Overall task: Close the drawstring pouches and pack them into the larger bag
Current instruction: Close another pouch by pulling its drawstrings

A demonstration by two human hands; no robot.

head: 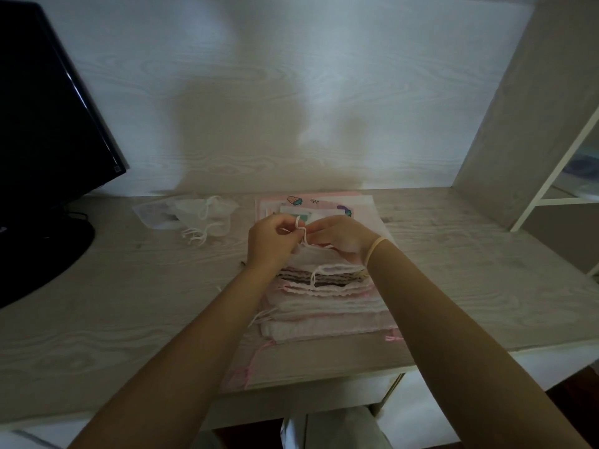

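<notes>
We have both hands over the top white gauzy drawstring pouch (319, 259) on the stack at mid counter (113, 303): our left hand (270, 243) and right hand (340, 239) each pinch the thin white cord (303, 236), grips nearly closed, the cord standing up between them. The pouch's mouth runs left to right, so we judge the pull goes outward. Finished white pouches (202, 218) lie well left; the pink printed larger bag (363, 202) lies under the stack, open room all round.

Two hands (308, 238) (one monitor (48, 124))
</notes>
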